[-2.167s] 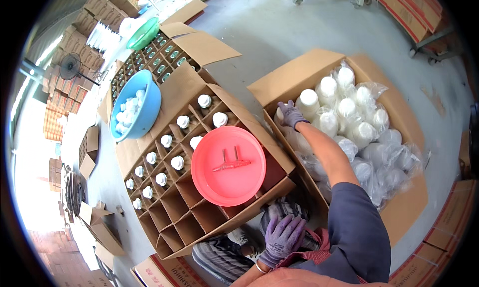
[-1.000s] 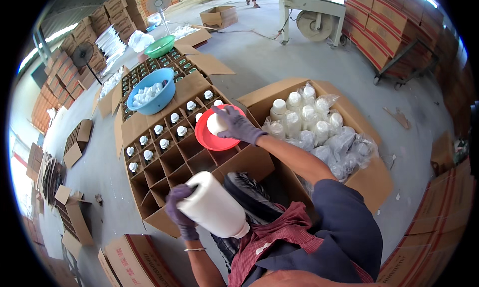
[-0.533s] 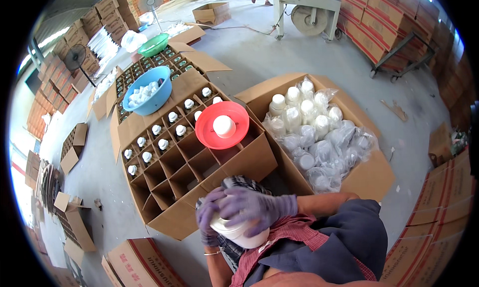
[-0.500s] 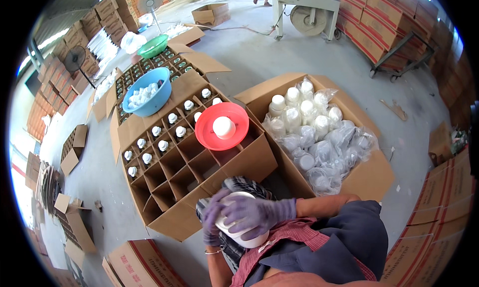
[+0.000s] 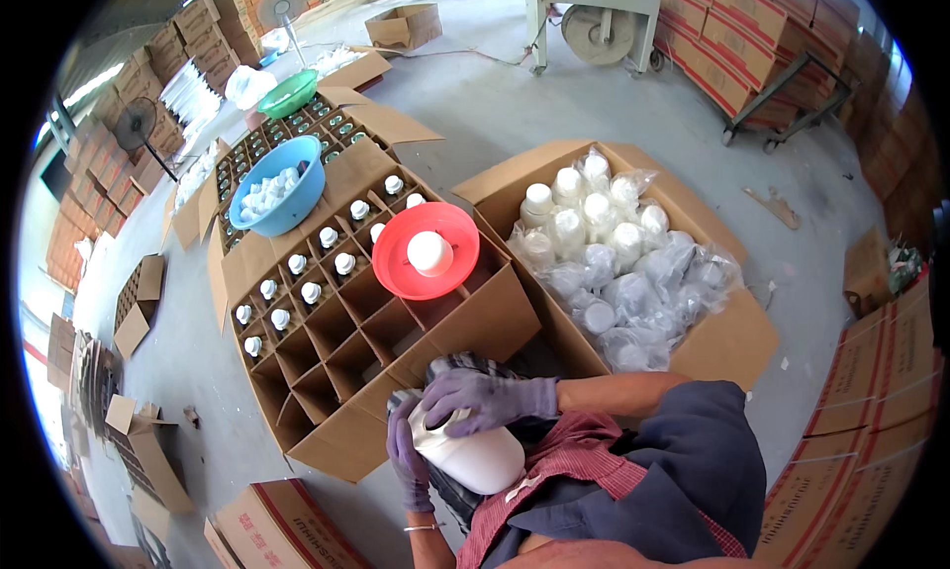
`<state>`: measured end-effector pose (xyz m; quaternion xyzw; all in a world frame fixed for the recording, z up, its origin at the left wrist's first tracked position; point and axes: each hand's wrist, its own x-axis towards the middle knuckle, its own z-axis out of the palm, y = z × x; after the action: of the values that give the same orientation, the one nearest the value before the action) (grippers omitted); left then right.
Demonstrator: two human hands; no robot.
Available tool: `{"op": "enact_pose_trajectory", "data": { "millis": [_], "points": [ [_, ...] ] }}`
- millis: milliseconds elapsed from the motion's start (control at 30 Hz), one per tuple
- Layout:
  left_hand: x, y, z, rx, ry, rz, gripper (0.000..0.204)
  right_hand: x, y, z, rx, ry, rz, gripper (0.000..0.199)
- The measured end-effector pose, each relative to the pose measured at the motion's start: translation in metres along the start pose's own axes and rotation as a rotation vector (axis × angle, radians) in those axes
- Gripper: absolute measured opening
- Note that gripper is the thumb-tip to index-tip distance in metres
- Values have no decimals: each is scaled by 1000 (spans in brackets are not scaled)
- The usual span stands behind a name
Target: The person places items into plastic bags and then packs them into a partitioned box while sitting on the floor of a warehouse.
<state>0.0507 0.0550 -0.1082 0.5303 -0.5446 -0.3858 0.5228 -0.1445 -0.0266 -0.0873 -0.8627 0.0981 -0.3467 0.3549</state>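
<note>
A white plastic bottle [image 5: 483,460] lies tilted across my lap, its upper end toward the divided carton. My left hand [image 5: 407,455], in a purple glove, grips the side of that upper end. Over its top, my right hand [image 5: 469,399], gloved alike, is closed with bent fingers; what the fingertips touch there is hidden. Just beyond my hands stands the divided carton [image 5: 346,421], with several white-capped bottles [image 5: 344,263] in its far and left cells. A red dish [image 5: 399,274] rests on its right part, holding a white round-topped piece [image 5: 429,253].
To the right, an open carton [image 5: 727,366] holds several white bottles in clear plastic bags [image 5: 633,302]. A blue basin [image 5: 302,195] with small white pieces sits behind the divided carton, a green basin [image 5: 288,96] farther off. Sealed cartons [image 5: 287,529] stand near my left side.
My right hand has shifted up and left to the bottle's upper end, baring more of its white body. The bottle has turned in my hands. The whole view has shifted slightly.
</note>
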Motion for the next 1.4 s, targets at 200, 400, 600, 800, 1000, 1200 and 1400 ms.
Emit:
{"op": "enact_pose_trajectory", "data": {
  "millis": [200, 400, 600, 800, 1000, 1200, 1400],
  "points": [
    [-30, -6, -36, -245, 92, -27, 46, -12, 31, -45, -33, -139, 340, 53],
    [-13, 23, -16, -61, -58, -89, 43, 5, -6, -15, 39, -114, 30, 68],
    [-26, 8, -24, -256, 130, -80, 48, -7, -1, -28, 47, -14, 317, 55],
    [-50, -2, -66, -361, 201, -146, 61, -56, 42, -69, -155, 59, 602, 60],
    [13, 33, -29, 193, -259, 253, 88, 9, 13, -11, 266, -26, 579, 50],
    [46, 19, -39, -682, 89, -84, 69, 55, 22, -13, 282, 236, 336, 62],
    [46, 32, -14, -922, 0, -377, 74, 74, 29, -8, -243, 203, 122, 89]
  ]
}}
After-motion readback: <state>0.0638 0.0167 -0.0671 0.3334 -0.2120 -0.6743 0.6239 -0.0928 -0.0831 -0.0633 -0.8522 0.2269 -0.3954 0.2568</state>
